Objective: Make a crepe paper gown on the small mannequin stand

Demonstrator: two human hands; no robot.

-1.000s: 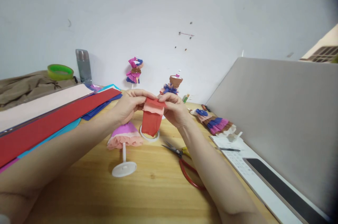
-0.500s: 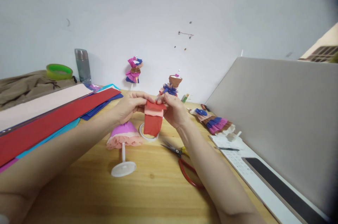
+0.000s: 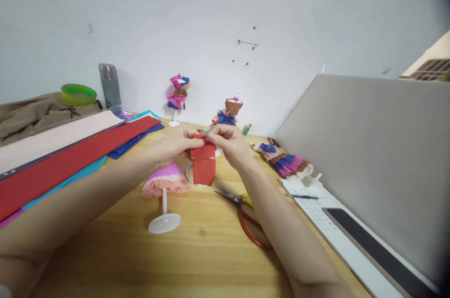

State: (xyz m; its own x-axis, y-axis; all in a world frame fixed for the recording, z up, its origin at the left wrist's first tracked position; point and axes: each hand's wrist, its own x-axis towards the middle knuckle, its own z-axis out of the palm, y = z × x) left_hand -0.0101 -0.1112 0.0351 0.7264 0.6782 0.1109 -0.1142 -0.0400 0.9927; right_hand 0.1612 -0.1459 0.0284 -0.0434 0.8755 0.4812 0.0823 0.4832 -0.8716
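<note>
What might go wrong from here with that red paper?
The thin, folded red paper strip, pinched by the left hand and right hand, might crease unevenly or tear. The red-handled scissors with dark metal blades lie partly hidden by the right forearm, which could knock them if it dropped.

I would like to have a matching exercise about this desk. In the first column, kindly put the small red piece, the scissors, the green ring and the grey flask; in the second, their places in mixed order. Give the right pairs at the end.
Column one
1. small red piece
2. scissors
3. green ring
4. grey flask

Column two
A. on the brownish cloth
B. on the wooden table, near the right forearm
C. held by the left hand and the right hand
D. standing by the wall

Right pairs: 1-C, 2-B, 3-A, 4-D
</note>
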